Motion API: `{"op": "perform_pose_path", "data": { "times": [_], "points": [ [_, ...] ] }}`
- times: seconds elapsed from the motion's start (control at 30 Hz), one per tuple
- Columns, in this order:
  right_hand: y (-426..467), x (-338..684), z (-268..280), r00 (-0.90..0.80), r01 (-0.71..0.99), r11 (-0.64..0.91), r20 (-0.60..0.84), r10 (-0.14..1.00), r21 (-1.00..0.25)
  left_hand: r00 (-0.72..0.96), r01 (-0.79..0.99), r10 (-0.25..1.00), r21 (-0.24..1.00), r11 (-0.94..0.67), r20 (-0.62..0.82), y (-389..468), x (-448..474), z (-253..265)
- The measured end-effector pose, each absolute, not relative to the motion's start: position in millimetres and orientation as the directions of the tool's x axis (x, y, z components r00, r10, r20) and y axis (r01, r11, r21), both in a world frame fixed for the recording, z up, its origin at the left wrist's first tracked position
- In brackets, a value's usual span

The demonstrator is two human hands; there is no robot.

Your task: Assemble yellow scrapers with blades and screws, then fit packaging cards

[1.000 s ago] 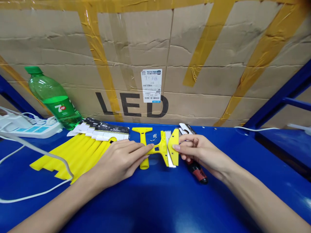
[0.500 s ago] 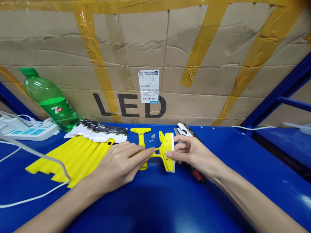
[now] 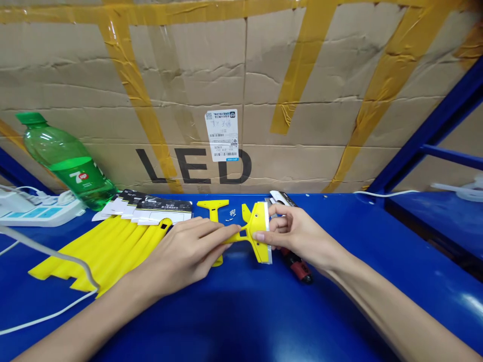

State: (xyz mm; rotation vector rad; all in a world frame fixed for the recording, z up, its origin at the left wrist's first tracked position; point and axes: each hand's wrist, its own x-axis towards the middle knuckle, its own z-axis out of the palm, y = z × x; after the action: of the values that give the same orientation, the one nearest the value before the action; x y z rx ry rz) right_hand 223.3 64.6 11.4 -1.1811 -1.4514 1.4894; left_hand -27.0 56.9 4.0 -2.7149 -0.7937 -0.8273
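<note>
A yellow scraper [image 3: 259, 253] with a pale blade strip along its right edge is held between both hands above the blue table. My left hand [image 3: 188, 249] is closed around its handle, most of which the fingers hide. With thumb and fingertips, my right hand [image 3: 302, 232] pinches the head at the blade edge. Behind the left fingers lies a second yellow scraper body [image 3: 213, 207], partly covered. Small screws [image 3: 231, 215] are scattered beside it. A loose yellow plate [image 3: 246, 213] shows just behind the held head. Under my right hand lies a red and black screwdriver-like tool [image 3: 301, 270], partly hidden.
Several yellow scrapers [image 3: 94, 251] lie in a row at left, below black-and-white packets [image 3: 162, 210]. A green bottle [image 3: 68, 161] leans by a white power strip [image 3: 49, 213]. A white cable [image 3: 56, 251] crosses the left side. A large cardboard box [image 3: 211, 65] stands behind.
The view has turned slightly right, so most things sit further left in the picture. Both hands keep the same hold on the scraper, with little other movement.
</note>
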Motion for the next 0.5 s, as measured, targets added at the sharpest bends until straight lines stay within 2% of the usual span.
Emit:
{"op": "perform_pose_path", "data": {
  "times": [0.17,0.4,0.5],
  "points": [
    [65,227,13,-0.295,0.098,-0.073,-0.099,0.95,-0.992,0.734,0.504,0.426,-0.005,-0.864,0.53,66,-22,14],
    [65,226,12,-0.289,0.095,-0.077,-0.102,0.952,-0.992,0.846,0.484,0.389,-0.217,-0.848,0.365,71,-24,17],
    [64,226,12,-0.288,0.094,-0.094,-0.117,0.951,-0.991,0.855,0.472,0.374,-0.239,-0.849,0.359,74,-23,15]
  ]
}}
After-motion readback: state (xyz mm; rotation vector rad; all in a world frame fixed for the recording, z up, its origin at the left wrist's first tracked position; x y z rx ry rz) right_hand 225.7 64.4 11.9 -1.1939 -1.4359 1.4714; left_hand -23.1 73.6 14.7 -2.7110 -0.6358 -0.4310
